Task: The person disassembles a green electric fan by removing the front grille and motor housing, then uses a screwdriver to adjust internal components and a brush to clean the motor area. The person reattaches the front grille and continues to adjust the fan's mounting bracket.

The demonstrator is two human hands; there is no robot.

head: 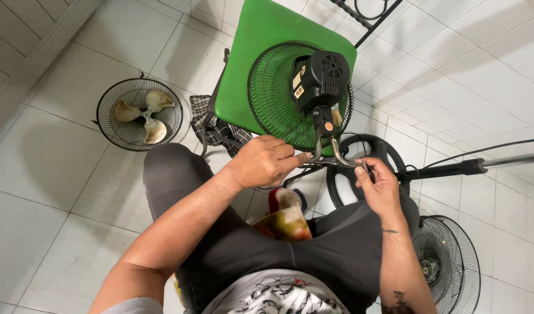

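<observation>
While both hands meet at the fan's bracket, the lines below set out how things lie:
Fan head: a black motor housing point(320, 78) with its green wire grille point(273, 93) lies face down on a green stool seat point(249, 35), motor side up, straight ahead of the knees
Bracket: a bent metal yoke point(331, 154) drops from the motor neck toward the person and ends just at the fingers; its long axis runs from the motor toward the lap
Left hand point(262, 163): curled, fingers pressed together around the near left end of the yoke, knuckles up
Right hand point(382, 186): thumb and forefinger pinch a small metal part at the yoke's right end; other fingers loosely folded
Nearer hand: both touch the yoke; the left sits closer to the motor neck, the right slightly lower and outward
Surface: the stool seat bears the fan head; white tiled floor point(63, 174) all round
Room: a loose grille with a cream blade point(140, 113) lies on the floor to the left, another black grille point(447, 261) at lower right, a round black base point(366, 168) and pole point(482, 164) pass under the right hand, checked cloth point(212, 125) hangs beside the stool
</observation>
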